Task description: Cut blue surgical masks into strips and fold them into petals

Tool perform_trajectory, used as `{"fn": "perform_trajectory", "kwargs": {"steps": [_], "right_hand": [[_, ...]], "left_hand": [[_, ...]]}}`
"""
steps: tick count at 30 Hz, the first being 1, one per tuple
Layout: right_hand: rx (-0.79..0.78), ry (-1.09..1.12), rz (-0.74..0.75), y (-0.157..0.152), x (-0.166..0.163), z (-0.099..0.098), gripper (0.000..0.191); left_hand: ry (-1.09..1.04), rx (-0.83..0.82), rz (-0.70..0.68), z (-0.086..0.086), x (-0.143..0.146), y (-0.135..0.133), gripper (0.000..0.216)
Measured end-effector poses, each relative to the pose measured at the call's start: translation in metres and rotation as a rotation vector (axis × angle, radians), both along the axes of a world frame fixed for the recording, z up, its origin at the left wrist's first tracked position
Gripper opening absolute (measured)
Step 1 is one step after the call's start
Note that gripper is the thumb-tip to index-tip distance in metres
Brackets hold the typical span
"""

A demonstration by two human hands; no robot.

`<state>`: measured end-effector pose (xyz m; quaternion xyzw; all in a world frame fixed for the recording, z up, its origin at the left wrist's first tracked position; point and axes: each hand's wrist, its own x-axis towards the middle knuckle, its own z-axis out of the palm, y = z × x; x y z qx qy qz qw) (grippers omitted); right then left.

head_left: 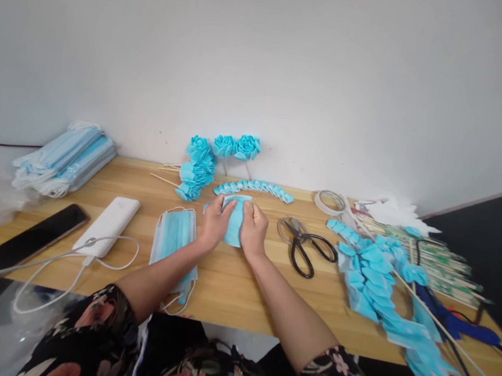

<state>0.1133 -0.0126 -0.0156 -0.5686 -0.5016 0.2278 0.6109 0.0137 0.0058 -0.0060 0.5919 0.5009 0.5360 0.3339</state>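
A piece of light blue mask fabric (235,223) is held up between my two hands over the middle of the table. My left hand (215,223) grips its left side with the fingers curled and the thumb on top. On the opposite edge, my right hand (253,228) pinches the fabric the same way. Face masks (174,236) with white ear loops lie just left of my left hand. Behind my hands curves a row of folded blue petals (255,187). Black-handled scissors (306,246) rest to the right of my right hand.
Blue fabric roses (197,170) on sticks stand near the wall. At left are stacked masks (67,157), a phone (37,236) and a cabled white power bank (108,226). Rightward lie a tape roll (330,203), a blue petal strip (373,282) and a blue-handled tool (470,327).
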Motion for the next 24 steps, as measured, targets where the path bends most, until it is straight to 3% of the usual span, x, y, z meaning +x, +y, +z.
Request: {"fn": "perform_trajectory", "kwargs": {"steps": [6, 10, 14, 17, 24], "right_hand": [[-0.045, 0.149, -0.016, 0.002, 0.011, 0.0, 0.046], [-0.051, 0.306, 0.127, 0.008, 0.03, 0.007, 0.048], [-0.056, 0.111, 0.307, 0.006, 0.041, 0.021, 0.039], [-0.112, -0.04, 0.344, 0.003, 0.042, 0.027, 0.03], [-0.074, 0.048, 0.357, 0.006, 0.046, 0.023, 0.026]], "left_hand": [[-0.016, -0.016, -0.023, -0.002, -0.004, 0.003, 0.019], [-0.017, -0.028, -0.087, -0.006, -0.005, 0.005, 0.021], [-0.017, -0.044, -0.163, -0.007, -0.003, 0.004, 0.023], [-0.006, -0.045, -0.204, -0.005, -0.002, 0.002, 0.024], [-0.023, -0.075, -0.318, -0.001, -0.004, 0.003, 0.025]]}}
